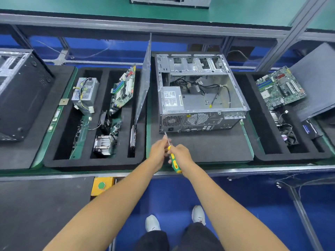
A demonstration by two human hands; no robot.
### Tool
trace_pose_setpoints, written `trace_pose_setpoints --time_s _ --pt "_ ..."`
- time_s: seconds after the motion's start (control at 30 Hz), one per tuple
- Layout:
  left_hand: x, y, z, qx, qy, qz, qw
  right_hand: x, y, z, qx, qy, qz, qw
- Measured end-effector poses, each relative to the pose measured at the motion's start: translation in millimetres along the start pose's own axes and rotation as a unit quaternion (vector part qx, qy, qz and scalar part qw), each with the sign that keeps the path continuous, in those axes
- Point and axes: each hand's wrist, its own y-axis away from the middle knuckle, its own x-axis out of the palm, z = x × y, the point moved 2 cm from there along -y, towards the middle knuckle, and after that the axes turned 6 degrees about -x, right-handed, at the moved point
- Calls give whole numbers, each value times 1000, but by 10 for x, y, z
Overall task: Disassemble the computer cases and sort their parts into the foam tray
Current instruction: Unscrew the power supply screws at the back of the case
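head view, bottom of the frame: two white shoes (pixel 198 213) on a blue floor, with both bare forearms reaching up to the centre. the right hand (pixel 179 153) is curled round the yellow and green handle of a screwdriver (pixel 173 159), whose shaft slants up and left; the left hand (pixel 158 148) pinches that shaft near its tip. the tip lies just beside the lower left corner of the open computer case (pixel 201 98), which rests on a black foam pad (pixel 199 147) on the table (pixel 108 173), rear panel toward the person. a power supply (pixel 172 96) and loose cables sit inside the case. a yellow box with a green button (pixel 101 185) hangs under the table edge, lower left of centre. left of the case, a foam tray (pixel 94 163) holds a heatsink (pixel 104 144), a second power supply (pixel 85 93), a motherboard (pixel 124 89) leaning on edge, and an upright side panel (pixel 144 82) in its right slot. at far left stands a black case (pixel 21 95). at right, another tray (pixel 272 151) carries another motherboard (pixel 281 87).
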Motion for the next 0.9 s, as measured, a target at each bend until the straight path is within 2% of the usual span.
trace_pose_setpoints --time_s 0.1,0.27,0.43,0.57,0.77,0.9 --pt "0 -7 61 -7 30 2 1000 48 -17 -49 -16 24 7 1000" --pt "33 -32 49 -3 27 -59 998 85 -29 -91 -33 17 17 999" --pt "31 -25 15 -16 148 -96 984 65 -11 -125 -34 28 39 998" --pt "57 75 25 -55 232 -75 968 87 -14 -150 -65 14 15 998" --pt "74 222 12 -92 244 -13 965 134 15 -113 -72 23 -11 997" --pt "108 316 125 -118 229 20 966 149 69 -50 -120 74 -85 986"
